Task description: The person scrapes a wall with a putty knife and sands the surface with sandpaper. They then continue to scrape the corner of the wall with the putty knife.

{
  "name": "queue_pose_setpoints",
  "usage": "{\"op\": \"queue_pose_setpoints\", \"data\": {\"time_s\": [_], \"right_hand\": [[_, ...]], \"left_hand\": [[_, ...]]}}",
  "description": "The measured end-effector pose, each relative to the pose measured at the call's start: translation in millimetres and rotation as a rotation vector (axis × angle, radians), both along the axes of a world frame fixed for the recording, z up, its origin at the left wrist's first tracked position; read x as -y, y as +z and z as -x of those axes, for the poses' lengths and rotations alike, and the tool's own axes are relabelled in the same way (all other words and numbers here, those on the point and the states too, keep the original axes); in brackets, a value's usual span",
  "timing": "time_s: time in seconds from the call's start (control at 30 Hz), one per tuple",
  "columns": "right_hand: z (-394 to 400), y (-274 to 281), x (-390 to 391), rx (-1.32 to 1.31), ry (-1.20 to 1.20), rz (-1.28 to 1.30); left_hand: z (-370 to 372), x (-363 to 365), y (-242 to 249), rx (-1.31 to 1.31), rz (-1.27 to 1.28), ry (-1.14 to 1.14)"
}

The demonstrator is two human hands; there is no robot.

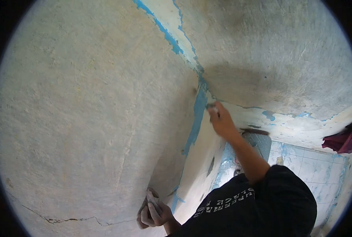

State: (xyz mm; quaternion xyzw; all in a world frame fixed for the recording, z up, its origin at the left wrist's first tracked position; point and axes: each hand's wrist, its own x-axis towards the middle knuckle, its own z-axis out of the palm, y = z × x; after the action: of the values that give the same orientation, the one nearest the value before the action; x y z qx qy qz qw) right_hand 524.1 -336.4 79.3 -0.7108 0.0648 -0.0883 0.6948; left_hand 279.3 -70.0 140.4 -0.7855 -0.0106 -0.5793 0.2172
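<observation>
My right hand is closed around a small scraper-like tool, slightly blurred and mostly covered by the fingers. It is at the wall corner, beside a strip of blue paint bordering cream paint. Lower left, my left hand is against the grey wall, its fingers bent and coated in grey dust. Whether those fingers hold anything is hidden.
A crack runs across the lower left wall. Below the right arm are a grey-blue stool-like surface and a tiled floor strewn with blue flakes. A maroon cloth hangs at the right.
</observation>
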Motion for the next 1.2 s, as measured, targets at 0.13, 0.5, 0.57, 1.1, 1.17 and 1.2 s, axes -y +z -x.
{"op": "queue_pose_setpoints", "data": {"time_s": [0.13,0.5,0.57,1.1,1.17,1.2], "right_hand": [[5,0,-10,-0.059,0.102,-0.014],[-22,-21,-6,0.001,-0.004,0.026],[-32,-23,-2,-0.033,-0.052,0.041],[-15,-2,8,-0.082,0.101,-0.038],[-21,4,14,-0.114,0.081,-0.070],[-13,-1,12,-0.114,0.076,-0.066]], "left_hand": [[-1,-3,0,-0.003,0.014,-0.037],[4,-4,-2,-0.024,0.012,0.000],[4,-2,-2,-0.015,0.024,-0.010],[-3,-1,4,0.008,-0.017,-0.034],[-2,0,5,0.002,-0.025,-0.006],[-3,1,5,0.003,-0.033,0.020]]}}
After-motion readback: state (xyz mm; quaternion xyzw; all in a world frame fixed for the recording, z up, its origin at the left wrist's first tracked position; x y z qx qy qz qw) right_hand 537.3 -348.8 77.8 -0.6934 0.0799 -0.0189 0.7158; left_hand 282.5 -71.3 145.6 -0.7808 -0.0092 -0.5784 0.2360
